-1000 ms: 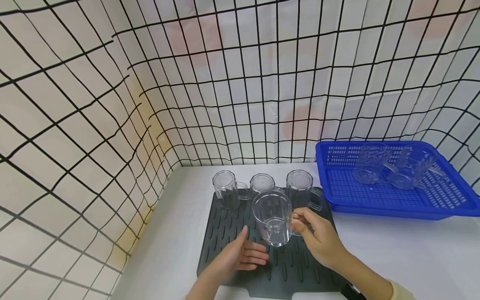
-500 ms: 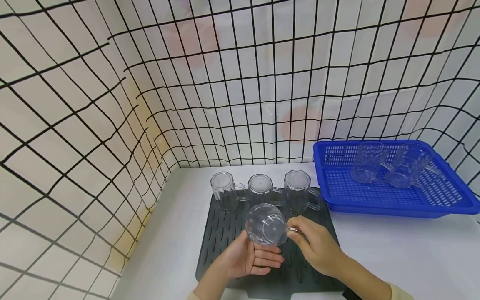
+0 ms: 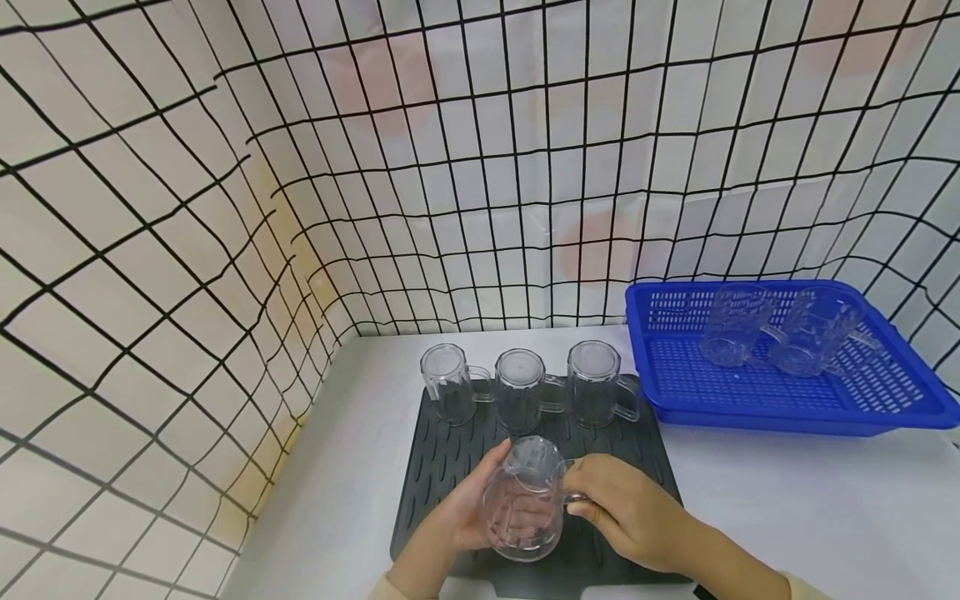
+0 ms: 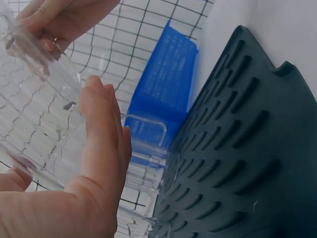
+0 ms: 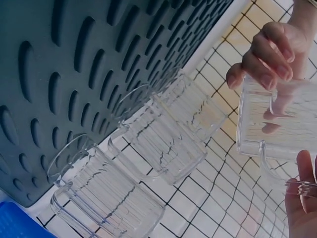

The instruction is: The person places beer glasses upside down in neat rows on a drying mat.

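Clear handled mug (image 3: pixel 525 504): it is leaning above the near half of the ridged drying mat (image 3: pixel 431 467); your right hand (image 3: pixel 626 504) is gripping its handle, and your left hand (image 3: pixel 468 508) is cupping its body.
Slip risk: the smooth wall could be sliding, if either hold is loosening.
Knock risk: a wide swing could be striking the mug row (image 3: pixel 519 392) at the mat's far edge.
Surfaces: the row is showing faceted walls; the dark mat is carrying long ridges.
Blue perforated basket (image 3: pixel 765 423): it is sitting right of the mat.

Left hand (image 3: pixel 468 505) partly behind the clear mug (image 3: pixel 523 504), blue basket (image 5: pixel 21 222) mostly beyond the right wrist view's corner.
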`<state>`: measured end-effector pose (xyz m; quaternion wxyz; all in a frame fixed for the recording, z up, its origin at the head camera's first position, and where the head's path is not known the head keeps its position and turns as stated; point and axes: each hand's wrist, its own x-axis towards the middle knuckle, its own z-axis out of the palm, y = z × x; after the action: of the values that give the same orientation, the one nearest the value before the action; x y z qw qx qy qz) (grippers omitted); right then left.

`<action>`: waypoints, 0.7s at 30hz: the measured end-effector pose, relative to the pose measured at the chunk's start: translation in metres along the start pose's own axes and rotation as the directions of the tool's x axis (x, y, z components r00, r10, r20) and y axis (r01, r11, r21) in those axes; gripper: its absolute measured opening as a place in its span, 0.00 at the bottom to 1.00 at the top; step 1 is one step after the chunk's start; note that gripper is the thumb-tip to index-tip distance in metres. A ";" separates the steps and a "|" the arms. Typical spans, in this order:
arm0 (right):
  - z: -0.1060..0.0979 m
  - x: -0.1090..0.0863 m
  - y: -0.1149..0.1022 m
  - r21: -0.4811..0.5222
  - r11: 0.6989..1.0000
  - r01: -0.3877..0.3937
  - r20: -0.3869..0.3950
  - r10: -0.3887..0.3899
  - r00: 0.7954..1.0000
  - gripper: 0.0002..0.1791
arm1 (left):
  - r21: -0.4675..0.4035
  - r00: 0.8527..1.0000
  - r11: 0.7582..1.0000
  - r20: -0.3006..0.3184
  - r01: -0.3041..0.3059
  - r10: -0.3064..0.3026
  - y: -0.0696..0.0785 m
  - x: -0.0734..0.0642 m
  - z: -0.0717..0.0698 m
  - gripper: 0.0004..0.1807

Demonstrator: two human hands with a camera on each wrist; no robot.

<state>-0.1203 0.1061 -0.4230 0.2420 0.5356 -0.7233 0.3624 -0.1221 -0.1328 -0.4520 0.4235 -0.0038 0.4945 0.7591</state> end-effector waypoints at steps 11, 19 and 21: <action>-0.005 0.001 0.001 0.027 0.999 0.018 0.049 -0.020 0.999 0.08 | -0.130 1.000 0.991 -0.023 -0.014 0.011 -0.002 0.002 0.001 0.49; -0.020 0.002 0.006 0.087 0.989 -0.119 0.003 0.120 0.993 0.17 | -0.112 0.992 0.991 -0.111 -0.080 0.068 -0.005 0.005 -0.003 0.45; -0.024 0.003 0.009 0.098 0.982 -0.160 -0.007 0.161 0.987 0.19 | -0.108 0.990 0.989 -0.113 -0.102 0.090 -0.004 0.006 -0.004 0.39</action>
<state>-0.1304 0.1246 -0.4087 0.1912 0.4839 -0.7439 0.4193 -0.1249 -0.1317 -0.4595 0.3582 -0.0447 0.4722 0.8042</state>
